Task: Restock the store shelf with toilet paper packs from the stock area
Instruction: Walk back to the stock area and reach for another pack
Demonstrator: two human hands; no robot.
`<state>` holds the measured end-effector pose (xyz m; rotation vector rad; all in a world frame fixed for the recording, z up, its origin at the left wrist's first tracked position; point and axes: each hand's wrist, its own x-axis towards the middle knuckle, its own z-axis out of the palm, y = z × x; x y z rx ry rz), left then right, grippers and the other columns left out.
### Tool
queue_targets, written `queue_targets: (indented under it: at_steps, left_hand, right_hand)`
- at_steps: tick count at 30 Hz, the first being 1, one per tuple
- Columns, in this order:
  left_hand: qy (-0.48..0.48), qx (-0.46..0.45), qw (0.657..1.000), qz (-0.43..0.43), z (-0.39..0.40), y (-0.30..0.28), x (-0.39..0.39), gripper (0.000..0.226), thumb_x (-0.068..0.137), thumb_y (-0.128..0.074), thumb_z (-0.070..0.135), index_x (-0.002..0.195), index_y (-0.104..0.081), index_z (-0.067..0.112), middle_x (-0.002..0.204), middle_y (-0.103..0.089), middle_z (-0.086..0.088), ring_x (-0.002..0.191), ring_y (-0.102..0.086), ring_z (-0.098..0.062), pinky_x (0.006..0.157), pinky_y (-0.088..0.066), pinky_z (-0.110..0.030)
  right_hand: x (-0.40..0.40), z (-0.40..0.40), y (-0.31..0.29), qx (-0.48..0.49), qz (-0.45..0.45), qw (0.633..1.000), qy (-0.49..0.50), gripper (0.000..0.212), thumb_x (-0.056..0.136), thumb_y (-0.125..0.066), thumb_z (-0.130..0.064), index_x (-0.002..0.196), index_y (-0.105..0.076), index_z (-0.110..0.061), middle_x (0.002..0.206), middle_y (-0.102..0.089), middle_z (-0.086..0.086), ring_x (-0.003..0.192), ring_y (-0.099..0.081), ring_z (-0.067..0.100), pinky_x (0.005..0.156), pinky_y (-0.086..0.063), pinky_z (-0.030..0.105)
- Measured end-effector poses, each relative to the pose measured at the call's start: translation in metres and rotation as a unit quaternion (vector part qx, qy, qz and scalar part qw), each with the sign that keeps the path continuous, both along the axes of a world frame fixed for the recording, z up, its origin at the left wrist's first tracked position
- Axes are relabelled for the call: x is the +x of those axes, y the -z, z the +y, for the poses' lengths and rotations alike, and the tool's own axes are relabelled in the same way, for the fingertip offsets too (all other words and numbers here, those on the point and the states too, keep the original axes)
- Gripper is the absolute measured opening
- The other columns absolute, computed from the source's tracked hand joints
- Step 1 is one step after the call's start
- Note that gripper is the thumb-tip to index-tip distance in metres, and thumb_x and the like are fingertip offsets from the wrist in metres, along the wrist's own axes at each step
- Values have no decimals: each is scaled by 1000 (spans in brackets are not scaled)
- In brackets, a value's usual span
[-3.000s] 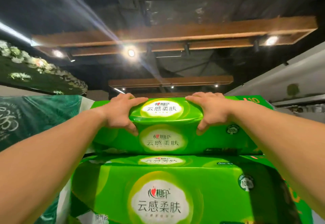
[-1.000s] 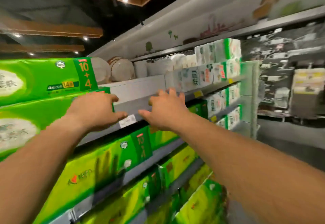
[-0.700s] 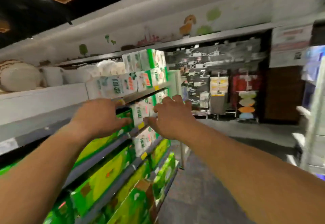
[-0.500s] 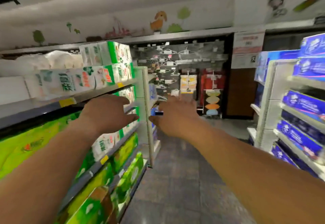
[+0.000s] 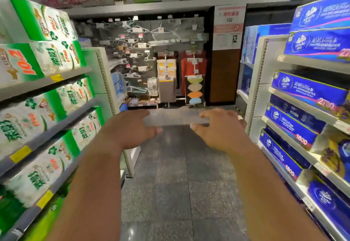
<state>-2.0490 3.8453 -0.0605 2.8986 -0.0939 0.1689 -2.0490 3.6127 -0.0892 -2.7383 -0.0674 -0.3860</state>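
Observation:
My left hand [image 5: 126, 129] and my right hand [image 5: 219, 129] are stretched out in front of me over the aisle floor, palms down, fingers relaxed, holding nothing. White and green toilet paper packs [image 5: 43, 59] fill the shelves of the rack on my left [image 5: 55, 81]. Blue tissue packs [image 5: 306, 91] line the rack on my right [image 5: 265, 81]. A bright green pack [image 5: 47, 221] shows at the lower left corner.
A grey tiled aisle floor [image 5: 174, 184] runs ahead between the two racks. At its end a wall display [image 5: 147, 55] carries hangers, hung cloths and coloured sponges. A brown door with a sign [image 5: 227, 51] stands behind it.
Three seconds ago both hands gripped a green pack on the top of the stack. They let it go, and my view swung right from the green shelf to face down the aisle.

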Motion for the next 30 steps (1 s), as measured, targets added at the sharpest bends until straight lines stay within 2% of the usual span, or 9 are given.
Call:
queue_targets:
  at_steps: [8,15,19,24,30]
  left_hand:
    - [44,-55,997,9,-7,17,180,79,83,-59,73,152,-38,40,156,-44,5,139,-45,-22,112,-38,-41]
    - [74,-69,995,-16,-59,35,363,75,85,-61,70,149,-44,37,149,-53,6,134,-50,-23,110,-41,-42]
    - [87,-67,994,-17,-95,35,466,75,85,-62,69,150,-44,34,147,-53,6,133,-50,-21,109,-42,-43]
    - [70,-71,995,-23,-131,19,592,76,84,-59,73,150,-42,39,146,-54,11,133,-50,-16,109,-42,-41]
    - [81,-72,994,-3,-169,38,733,76,86,-57,72,152,-38,39,150,-50,12,137,-48,-16,111,-41,-39]
  right_hand:
    - [156,-12,2,29,4,998,50,56,91,-53,-66,140,-51,-38,150,-45,-6,141,-29,25,112,-24,57]
    - [321,-57,31,73,24,996,51,57,92,-53,-65,142,-49,-38,149,-46,-5,141,-33,25,112,-30,56]
    - [425,-91,25,62,33,996,50,58,93,-52,-66,144,-46,-39,152,-43,-5,144,-28,26,115,-24,59]
    - [549,-129,3,57,30,997,33,58,93,-50,-66,145,-43,-41,153,-40,-11,146,-23,19,120,-20,54]
    - [691,-161,14,40,54,997,28,59,92,-47,-68,144,-43,-41,153,-38,-13,146,-21,18,118,-23,50]
